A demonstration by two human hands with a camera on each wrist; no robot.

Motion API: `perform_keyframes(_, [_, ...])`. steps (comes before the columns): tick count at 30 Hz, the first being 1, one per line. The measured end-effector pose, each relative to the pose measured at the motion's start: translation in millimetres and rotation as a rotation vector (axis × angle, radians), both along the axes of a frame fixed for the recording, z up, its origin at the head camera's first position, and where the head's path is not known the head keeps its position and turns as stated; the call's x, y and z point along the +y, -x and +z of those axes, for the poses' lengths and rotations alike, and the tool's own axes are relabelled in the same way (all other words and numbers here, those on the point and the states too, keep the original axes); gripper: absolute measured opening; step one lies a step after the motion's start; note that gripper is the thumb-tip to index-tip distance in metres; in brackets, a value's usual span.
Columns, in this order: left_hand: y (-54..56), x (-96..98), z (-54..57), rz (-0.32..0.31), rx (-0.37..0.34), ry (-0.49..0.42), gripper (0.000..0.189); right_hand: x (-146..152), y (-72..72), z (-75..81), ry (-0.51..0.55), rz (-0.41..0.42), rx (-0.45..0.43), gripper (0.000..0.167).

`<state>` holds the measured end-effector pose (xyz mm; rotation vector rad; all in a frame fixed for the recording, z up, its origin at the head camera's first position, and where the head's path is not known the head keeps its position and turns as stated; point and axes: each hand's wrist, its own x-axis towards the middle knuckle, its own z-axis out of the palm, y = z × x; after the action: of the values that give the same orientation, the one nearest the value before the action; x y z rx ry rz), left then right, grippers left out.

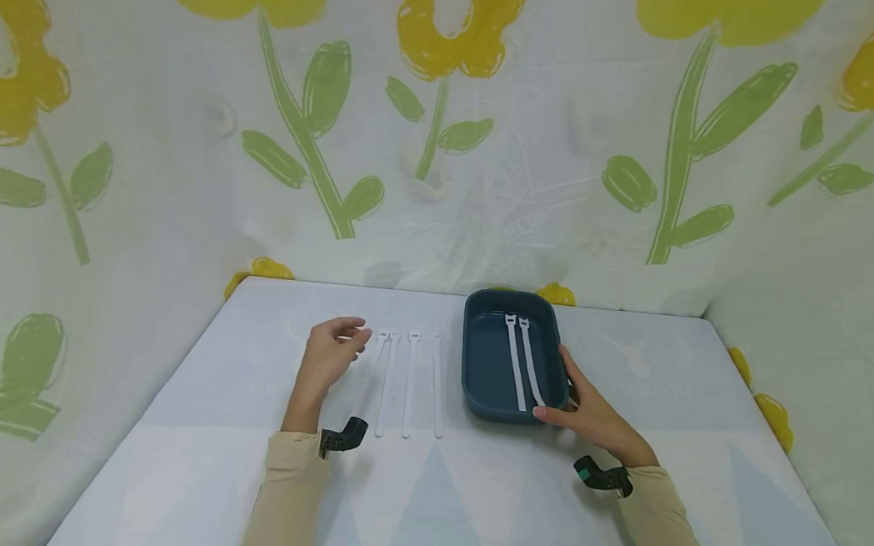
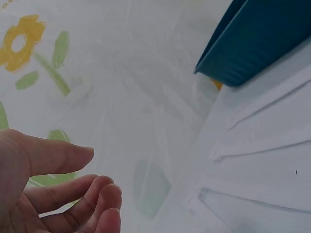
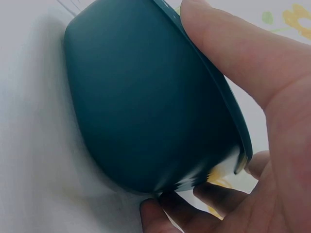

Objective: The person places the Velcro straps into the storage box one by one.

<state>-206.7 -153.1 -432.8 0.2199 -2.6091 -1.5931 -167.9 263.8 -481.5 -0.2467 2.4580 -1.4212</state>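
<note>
A dark teal tray (image 1: 466, 354) sits on the table, with two white strap-like ties (image 1: 515, 368) lying lengthwise inside it. My right hand (image 1: 592, 409) holds the tray's near right corner. In the right wrist view the thumb (image 3: 228, 53) lies over the rim, and the other fingers reach round the wall toward the base. To the tray's left, several more white ties (image 1: 410, 388) lie roughly parallel on the table, each with a slotted head at the far end. My left hand (image 1: 329, 351) hovers by the leftmost heads, fingers loosely bent and holding nothing.
The white table (image 1: 220, 377) has pale blue triangle prints, and its far edge runs just behind the tray. Flower-printed fabric (image 1: 549, 163) hangs behind and at both sides. A small black camera mount (image 1: 344, 436) is strapped on each wrist.
</note>
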Motion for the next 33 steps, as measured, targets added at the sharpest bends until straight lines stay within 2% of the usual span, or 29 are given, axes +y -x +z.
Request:
perform_keyframes(11, [5.7, -1.4, -11.8, 0.02, -0.016, 0.088, 0.04, 0.7, 0.4, 1.6, -0.012, -0.006, 0.019, 0.118])
perform_keyframes(24, [6.8, -8.5, -26.8, 0.028, -0.101, 0.183, 0.041, 0.3, 1.4, -5.9, -0.01, -0.008, 0.015, 0.117])
perform_keyframes(33, [9.1, -8.4, -34.1, 0.019, -0.151, 0.203, 0.043, 1.3, 2.5, -5.7, -0.003, -0.001, 0.021, 0.117])
